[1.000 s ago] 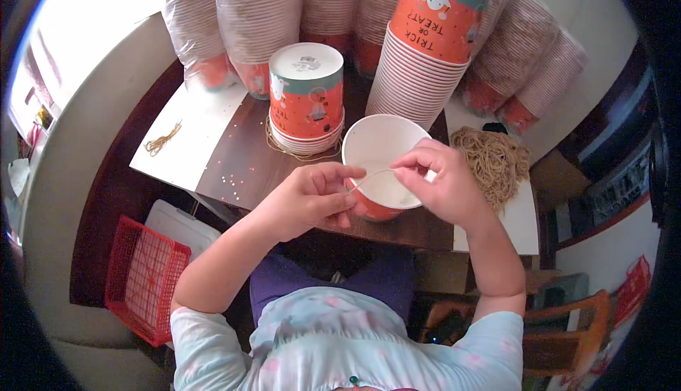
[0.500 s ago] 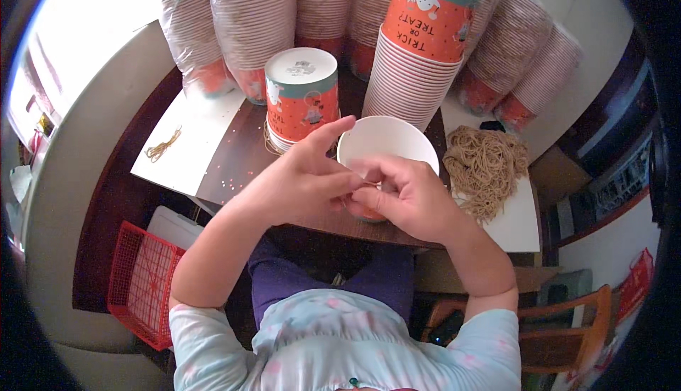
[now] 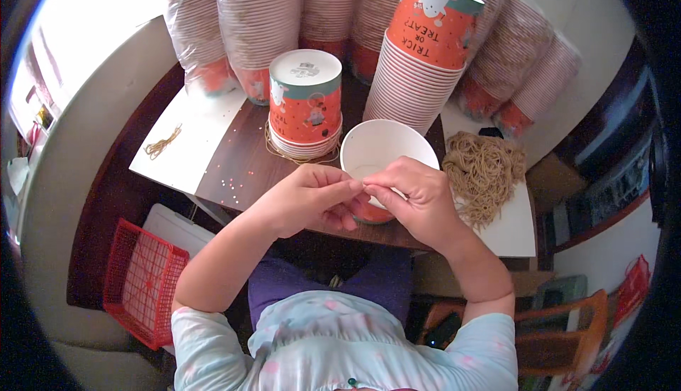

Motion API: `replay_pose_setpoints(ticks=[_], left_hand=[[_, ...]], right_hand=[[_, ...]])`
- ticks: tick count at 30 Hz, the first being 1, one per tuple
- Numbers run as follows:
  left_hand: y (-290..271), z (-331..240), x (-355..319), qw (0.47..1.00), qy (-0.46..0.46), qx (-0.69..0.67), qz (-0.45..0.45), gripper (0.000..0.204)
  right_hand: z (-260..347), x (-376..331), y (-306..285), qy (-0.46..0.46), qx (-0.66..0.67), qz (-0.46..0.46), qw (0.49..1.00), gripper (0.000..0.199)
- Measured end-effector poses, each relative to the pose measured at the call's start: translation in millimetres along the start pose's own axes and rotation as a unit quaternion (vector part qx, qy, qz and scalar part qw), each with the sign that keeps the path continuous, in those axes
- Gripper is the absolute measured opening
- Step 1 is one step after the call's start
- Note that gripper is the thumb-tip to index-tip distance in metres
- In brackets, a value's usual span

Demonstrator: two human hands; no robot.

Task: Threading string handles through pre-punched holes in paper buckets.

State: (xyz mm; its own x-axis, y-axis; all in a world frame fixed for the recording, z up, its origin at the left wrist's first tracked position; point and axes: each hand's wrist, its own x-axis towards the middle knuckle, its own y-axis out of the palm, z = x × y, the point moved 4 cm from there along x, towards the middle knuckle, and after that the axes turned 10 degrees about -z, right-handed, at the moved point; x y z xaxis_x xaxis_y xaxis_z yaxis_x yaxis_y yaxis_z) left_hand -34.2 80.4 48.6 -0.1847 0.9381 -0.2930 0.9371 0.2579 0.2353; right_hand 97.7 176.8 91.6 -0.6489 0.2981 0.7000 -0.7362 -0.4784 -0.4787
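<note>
The left hand [image 3: 312,198] pinches thumb and forefinger together; to its far right an open bucket [image 3: 386,143] sits at the near edge of the worktop [image 3: 237,153]; the right hand [image 3: 420,199] pinches likewise, anything gripped too small to tell; farther right lies tangled cord [image 3: 486,171].

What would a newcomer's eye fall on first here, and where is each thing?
Probably the tall stack of upside-down orange cups toward the back of the table, with wrapped stacks along the rear. Nearer, the left hand and right hand come together at the near rim of an open cup. A tangled heap of tan cord lies to their right.
</note>
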Motion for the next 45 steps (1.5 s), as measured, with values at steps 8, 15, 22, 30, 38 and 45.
replay_pose_setpoints(ticks=[8, 15, 22, 30, 38, 45], left_hand=[[-1.5, -10.8, 5.1, 0.987, 0.142, 0.039, -0.057, 0.014], [-2.5, -47.3, 24.4, 0.773, 0.412, 0.403, -0.264, 0.022], [-43.5, -9.5, 90.5, 0.930, 0.234, 0.201, -0.200, 0.033], [-38.2, -3.0, 83.2, 0.972, 0.125, 0.089, -0.180, 0.034], [-42.1, 3.4, 83.1, 0.975, 0.104, 0.074, -0.184, 0.034], [-37.5, 3.7, 77.7, 0.978, 0.104, 0.028, -0.178, 0.031]], right_hand=[[-0.2, 1.0, 0.8, 0.055, 0.001, -0.016, 0.998, 0.009], [-49.6, 21.4, 2.4, -0.009, -0.165, 0.050, 0.985, 0.013], [-108.0, 30.8, 29.3, 0.268, -0.074, 0.114, 0.954, 0.015], [-111.5, 39.7, 34.8, 0.252, -0.093, 0.102, 0.958, 0.014], [-117.0, 39.1, 41.4, 0.281, -0.079, 0.100, 0.951, 0.012], [-117.4, 36.5, 48.1, 0.277, -0.066, 0.103, 0.953, 0.012]])
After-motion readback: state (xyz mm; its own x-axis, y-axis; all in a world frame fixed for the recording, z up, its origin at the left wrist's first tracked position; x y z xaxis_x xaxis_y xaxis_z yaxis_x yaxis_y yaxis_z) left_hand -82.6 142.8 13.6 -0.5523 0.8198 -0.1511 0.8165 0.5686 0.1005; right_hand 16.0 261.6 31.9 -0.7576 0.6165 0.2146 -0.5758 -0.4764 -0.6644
